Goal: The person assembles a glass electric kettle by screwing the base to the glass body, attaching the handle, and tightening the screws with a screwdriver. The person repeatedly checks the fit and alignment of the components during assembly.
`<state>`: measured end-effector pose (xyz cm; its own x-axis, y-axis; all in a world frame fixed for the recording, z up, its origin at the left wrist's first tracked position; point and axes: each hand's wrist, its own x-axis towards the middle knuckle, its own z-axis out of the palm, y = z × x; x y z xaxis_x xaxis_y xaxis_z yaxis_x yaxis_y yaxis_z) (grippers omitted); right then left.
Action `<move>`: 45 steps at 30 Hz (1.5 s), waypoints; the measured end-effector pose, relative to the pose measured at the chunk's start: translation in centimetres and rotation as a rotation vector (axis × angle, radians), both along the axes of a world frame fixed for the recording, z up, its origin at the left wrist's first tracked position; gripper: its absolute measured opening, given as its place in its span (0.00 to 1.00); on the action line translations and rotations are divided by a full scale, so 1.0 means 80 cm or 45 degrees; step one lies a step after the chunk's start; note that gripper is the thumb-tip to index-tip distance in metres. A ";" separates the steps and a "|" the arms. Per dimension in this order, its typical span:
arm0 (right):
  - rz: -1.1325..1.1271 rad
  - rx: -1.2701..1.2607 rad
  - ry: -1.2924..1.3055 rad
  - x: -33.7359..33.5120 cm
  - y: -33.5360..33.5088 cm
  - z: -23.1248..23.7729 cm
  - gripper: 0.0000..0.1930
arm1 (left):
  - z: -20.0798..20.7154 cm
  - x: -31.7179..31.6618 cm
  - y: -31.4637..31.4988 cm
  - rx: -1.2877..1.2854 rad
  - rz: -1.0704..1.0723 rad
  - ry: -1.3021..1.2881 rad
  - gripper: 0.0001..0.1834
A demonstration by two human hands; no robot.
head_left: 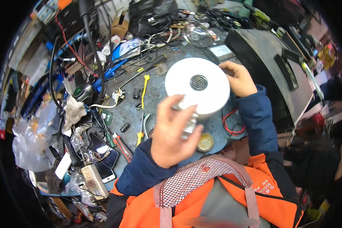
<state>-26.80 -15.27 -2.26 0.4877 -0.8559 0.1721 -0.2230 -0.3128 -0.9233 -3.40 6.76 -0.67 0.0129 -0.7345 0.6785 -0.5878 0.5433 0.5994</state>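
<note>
A white electric kettle (178, 76) is held bottom up over the workbench, the dark ringed connector (198, 82) in the middle of its round base facing me. My right hand (238, 79) grips its right side with bent fingers. At the near left rim is my left hand (176, 131), fingers spread and slightly blurred, fingertips against the edge. A pale part of the kettle, perhaps its handle, shows between thumb and forefinger. Below the kettle sits a small round tin (205, 142) with yellowish contents.
Left on the bench (121, 114) lie a yellow-handled screwdriver (140, 137), a red-handled tool (121, 147), a phone (105, 174) and a power strip (94, 181). Red wire (231, 127) loops at right. An analog meter (221, 52) and large black panel (262, 64) stand beyond. Tangled cables crowd the back.
</note>
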 end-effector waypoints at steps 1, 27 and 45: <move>0.000 0.055 0.068 0.009 -0.010 0.012 0.10 | 0.003 0.002 -0.002 -0.027 -0.097 -0.038 0.32; 0.359 -0.266 0.452 0.075 -0.098 0.067 0.18 | -0.015 0.016 -0.017 -0.037 0.039 0.109 0.40; 0.012 -0.282 0.311 -0.053 0.273 -0.055 0.45 | -0.004 0.100 -0.035 -0.152 0.171 0.859 0.19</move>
<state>-31.01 6.56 -6.69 0.5455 -0.8058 0.2305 -0.4257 -0.5033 -0.7520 4.57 3.98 -1.02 0.5454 -0.6178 0.5665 -0.1750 0.5770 0.7977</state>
